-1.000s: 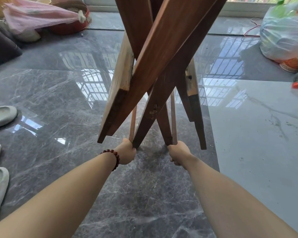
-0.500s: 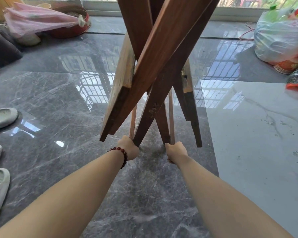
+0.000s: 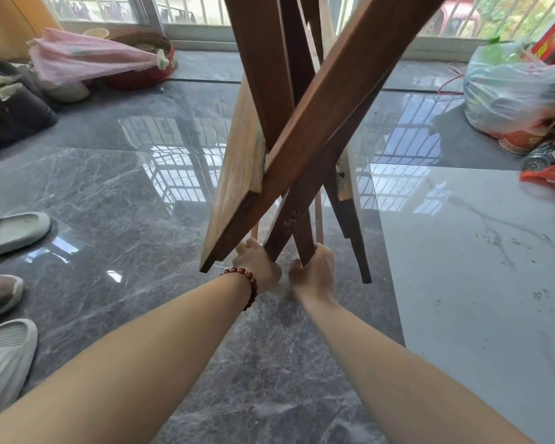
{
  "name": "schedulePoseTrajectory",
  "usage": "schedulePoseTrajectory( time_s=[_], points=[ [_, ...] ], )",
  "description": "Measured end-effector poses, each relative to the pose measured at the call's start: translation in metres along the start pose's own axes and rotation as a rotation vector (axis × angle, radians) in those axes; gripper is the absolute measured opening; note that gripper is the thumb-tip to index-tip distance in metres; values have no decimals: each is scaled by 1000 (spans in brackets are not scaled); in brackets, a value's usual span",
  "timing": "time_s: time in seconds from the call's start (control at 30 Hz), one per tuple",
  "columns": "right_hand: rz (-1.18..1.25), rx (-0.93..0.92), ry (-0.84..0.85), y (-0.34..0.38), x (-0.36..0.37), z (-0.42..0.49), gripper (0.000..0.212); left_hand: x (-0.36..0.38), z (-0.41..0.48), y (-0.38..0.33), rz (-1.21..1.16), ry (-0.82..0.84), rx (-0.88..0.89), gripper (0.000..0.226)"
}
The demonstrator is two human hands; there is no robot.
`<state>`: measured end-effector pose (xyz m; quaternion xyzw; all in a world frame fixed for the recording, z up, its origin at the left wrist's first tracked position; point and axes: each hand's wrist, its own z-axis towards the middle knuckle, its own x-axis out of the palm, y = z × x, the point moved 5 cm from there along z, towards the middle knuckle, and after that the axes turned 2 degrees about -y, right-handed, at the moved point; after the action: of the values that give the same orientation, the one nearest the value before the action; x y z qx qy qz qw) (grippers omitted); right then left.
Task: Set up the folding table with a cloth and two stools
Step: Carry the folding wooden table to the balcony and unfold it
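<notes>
Folding table (image 3: 305, 139), legs crossed and top not yet level, held at 12 o'clock over the marble floor (image 3: 109, 219), left hand (image 3: 257, 267) and right hand (image 3: 314, 270) each gripping a lower leg; cloth and stools unseen, both steps remaining.

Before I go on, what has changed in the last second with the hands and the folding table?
Both hands moved inward: the left hand slid right and the right hand slid left, narrowing the gap between them at the foot of the folding table. Nothing was let go; each hand still grips it. The table stays upright with its legs crossed.
</notes>
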<state>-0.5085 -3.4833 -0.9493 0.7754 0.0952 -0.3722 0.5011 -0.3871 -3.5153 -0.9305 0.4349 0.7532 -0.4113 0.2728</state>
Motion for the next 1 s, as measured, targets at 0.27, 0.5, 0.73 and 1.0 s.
schedulePoseTrajectory(
  time_s=[0.27, 0.5, 0.73, 1.0],
  points=[
    [66, 26, 6, 18, -17, -10, 27, -10, -17, -8, -46, 58, -8, 72],
    [199, 88, 49, 43, -32, -42, 59, -38, -53, -21, -255, 60, 44, 75],
    [277, 260, 209, 104, -94, -94, 36, -77, -107, -30, -467, 126, -76, 38],
    [331, 364, 257, 168, -162, -123, 38, -142, -169, -53, -568, 232, -199, 39]
  ],
)
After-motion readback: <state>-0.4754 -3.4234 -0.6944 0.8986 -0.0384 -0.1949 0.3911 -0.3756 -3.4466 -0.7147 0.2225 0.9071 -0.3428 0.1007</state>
